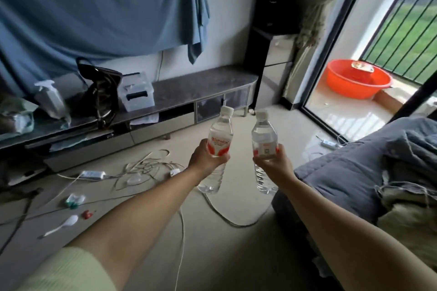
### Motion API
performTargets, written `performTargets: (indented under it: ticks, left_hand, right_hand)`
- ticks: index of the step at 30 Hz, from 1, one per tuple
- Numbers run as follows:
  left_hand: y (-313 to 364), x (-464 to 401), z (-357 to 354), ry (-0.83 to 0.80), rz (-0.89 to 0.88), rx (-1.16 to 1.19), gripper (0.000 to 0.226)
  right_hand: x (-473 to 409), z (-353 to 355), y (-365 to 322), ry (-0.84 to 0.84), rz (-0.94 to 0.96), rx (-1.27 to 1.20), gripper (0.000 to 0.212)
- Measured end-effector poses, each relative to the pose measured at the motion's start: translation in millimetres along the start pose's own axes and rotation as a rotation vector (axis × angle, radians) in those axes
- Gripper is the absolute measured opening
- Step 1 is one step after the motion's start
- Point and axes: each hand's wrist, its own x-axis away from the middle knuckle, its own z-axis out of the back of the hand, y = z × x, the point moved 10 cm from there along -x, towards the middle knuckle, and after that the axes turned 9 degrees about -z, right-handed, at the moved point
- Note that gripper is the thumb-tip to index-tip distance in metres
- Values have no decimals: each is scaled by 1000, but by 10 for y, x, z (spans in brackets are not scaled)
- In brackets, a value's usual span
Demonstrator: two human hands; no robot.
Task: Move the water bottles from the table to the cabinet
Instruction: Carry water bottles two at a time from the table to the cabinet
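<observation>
Ahead and to your left runs the long grey low cabinet (189, 87). Your left hand (205, 156), nearer it, and right hand (275, 163) each wrap a clear white-capped plastic water bottle (218, 139) (263, 137), held upright in mid-air.

My floor (212, 243) is strewn with tangled cables (146, 168), a white spoon (63, 223) and wrappers; the low cabinet (201, 82) carries a clear box (137, 94) and dark bag (101, 92).
</observation>
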Motion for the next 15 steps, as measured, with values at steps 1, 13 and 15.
performTargets:
  ticks: [1, 13, 15]
  left_hand:
    - [-4, -119, -69, -15, 2, 8, 57]
    - [21, -1819, -725, -95, 56, 3, 52]
    - [44, -2126, -800, -84, 69, 9, 52]
  right_hand:
    - [-105, 25, 12, 5, -3, 2, 32]
    - [-1957, 100, -70, 6, -55, -19, 35]
    - [-2324, 108, -132, -8, -50, -14, 34]
